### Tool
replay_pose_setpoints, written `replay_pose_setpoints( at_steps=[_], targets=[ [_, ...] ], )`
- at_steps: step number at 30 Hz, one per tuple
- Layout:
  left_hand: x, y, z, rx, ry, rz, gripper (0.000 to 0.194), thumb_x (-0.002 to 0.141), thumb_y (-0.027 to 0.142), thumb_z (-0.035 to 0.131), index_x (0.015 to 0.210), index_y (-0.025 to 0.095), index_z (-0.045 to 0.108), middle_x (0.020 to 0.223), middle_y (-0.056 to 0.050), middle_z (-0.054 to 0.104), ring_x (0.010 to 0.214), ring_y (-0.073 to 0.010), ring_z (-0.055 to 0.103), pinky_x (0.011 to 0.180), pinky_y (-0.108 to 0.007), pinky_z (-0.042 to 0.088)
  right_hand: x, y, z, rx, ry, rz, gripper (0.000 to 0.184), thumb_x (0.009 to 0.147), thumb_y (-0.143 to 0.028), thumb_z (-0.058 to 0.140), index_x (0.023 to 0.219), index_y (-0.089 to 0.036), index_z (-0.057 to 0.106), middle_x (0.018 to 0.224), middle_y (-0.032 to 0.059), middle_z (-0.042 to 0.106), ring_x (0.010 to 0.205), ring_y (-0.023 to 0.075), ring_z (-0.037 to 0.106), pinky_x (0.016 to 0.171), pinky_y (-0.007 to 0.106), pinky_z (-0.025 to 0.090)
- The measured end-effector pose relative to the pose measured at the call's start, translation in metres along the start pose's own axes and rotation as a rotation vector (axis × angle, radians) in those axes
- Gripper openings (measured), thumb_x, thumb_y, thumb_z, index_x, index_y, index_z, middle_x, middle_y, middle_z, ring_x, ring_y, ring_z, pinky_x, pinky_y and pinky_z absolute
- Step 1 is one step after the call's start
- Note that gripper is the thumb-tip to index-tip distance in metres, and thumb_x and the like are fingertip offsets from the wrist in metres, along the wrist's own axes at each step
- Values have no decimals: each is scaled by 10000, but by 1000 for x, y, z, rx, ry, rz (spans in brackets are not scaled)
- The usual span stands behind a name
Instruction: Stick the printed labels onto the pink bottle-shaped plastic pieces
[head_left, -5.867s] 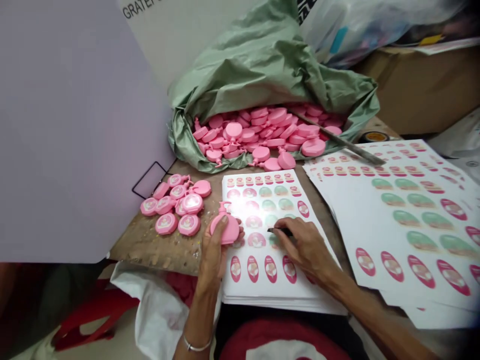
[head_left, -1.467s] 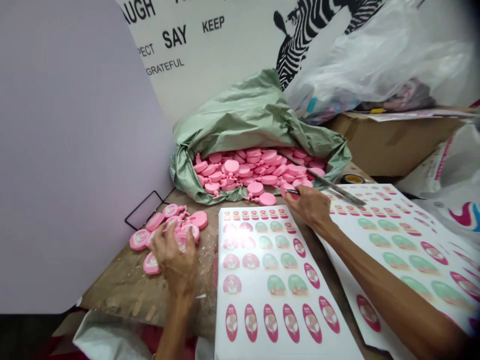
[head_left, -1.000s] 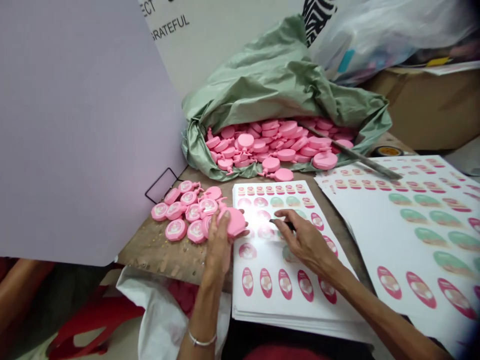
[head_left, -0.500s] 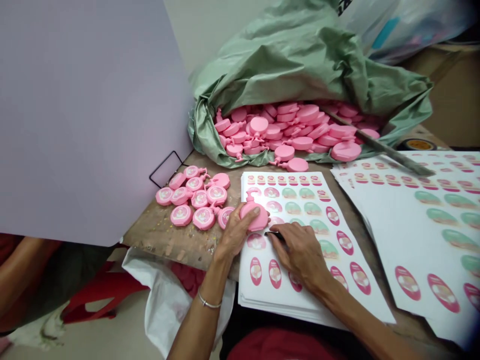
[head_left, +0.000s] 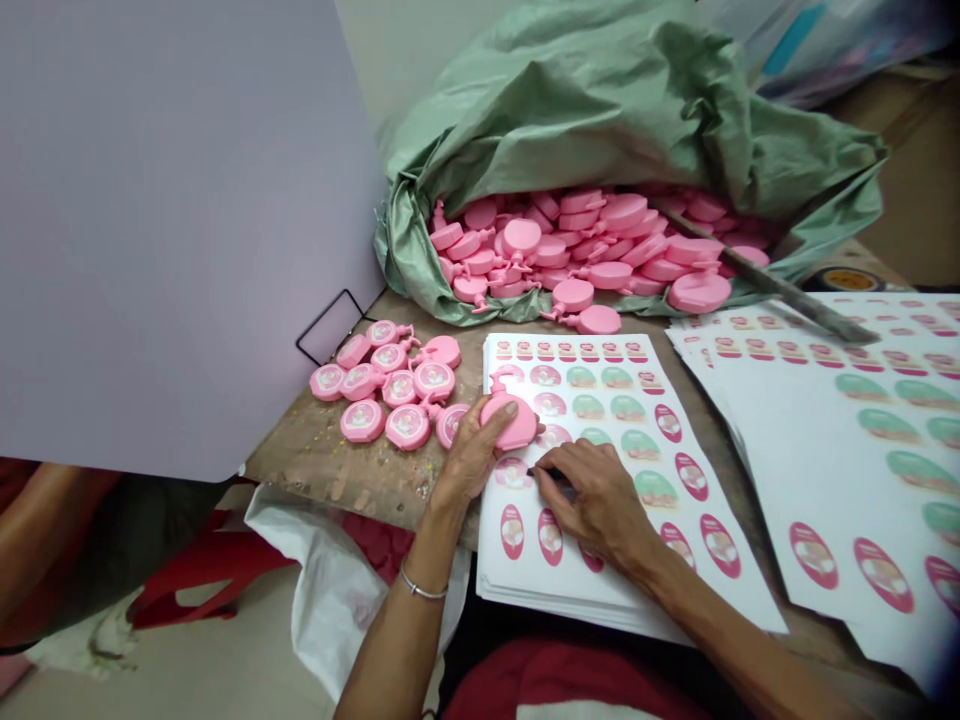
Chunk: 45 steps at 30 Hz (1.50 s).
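Note:
My left hand is shut on a flat pink pump bottle, which shows a plain face and lies just over the sticker sheet. My right hand pinches a small dark tool, its tip at a round sticker on that sheet. Several labelled pink bottles lie on the wooden table to the left of my hands. Many unlabelled ones fill a green woven sack.
A metal rod lies across the sack's edge, above a second stack of sticker sheets at right. A lavender board stands at left with a wire holder. Below the table edge are a white bag and a red stool.
Since 1.5 s ago, my left hand has moved from the labelled bottles to a bottle held over the sheet. My right hand has come from the sack's edge to the sheet.

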<state>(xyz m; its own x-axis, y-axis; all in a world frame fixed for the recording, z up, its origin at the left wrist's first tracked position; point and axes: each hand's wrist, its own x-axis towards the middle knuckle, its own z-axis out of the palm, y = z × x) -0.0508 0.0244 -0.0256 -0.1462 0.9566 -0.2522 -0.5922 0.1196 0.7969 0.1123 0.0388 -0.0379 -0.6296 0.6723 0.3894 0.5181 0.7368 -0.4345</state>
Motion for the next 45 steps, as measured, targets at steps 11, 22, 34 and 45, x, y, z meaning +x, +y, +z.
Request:
replay_pose_setpoints(
  at_steps=[11,22,34,45],
  targets=[
    [0,-3,-2,6,14,13,349,773,344,723,1010,136,574,855,-77,717,810,-212,718,774,-317,544,1,-1,-2,-78,31,28,147,871,-185,540,748,-181,620,665,19,602,672,169,516,676,325,307],
    [1,-1,-1,-21,25,-7,357,740,313,754,1004,135,591,870,-78,708,819,-204,708,808,-333,544,1,-11,-3,-33,189,-91,123,822,-270,668,761,-181,610,659,9,636,628,164,531,678,345,361],
    [-23,18,33,-77,92,-29,448,796,510,657,1062,150,664,1039,-109,656,865,-212,636,602,-314,602,36,4,-76,499,118,321,229,821,-403,648,971,-260,747,973,30,746,912,209,680,784,315,544],
    [-33,11,55,-134,54,-195,625,921,600,361,1119,86,657,906,-161,721,782,-262,704,642,-398,608,34,4,-81,514,39,232,172,844,-341,637,946,-264,752,928,22,749,824,192,680,721,312,538]
  ],
)
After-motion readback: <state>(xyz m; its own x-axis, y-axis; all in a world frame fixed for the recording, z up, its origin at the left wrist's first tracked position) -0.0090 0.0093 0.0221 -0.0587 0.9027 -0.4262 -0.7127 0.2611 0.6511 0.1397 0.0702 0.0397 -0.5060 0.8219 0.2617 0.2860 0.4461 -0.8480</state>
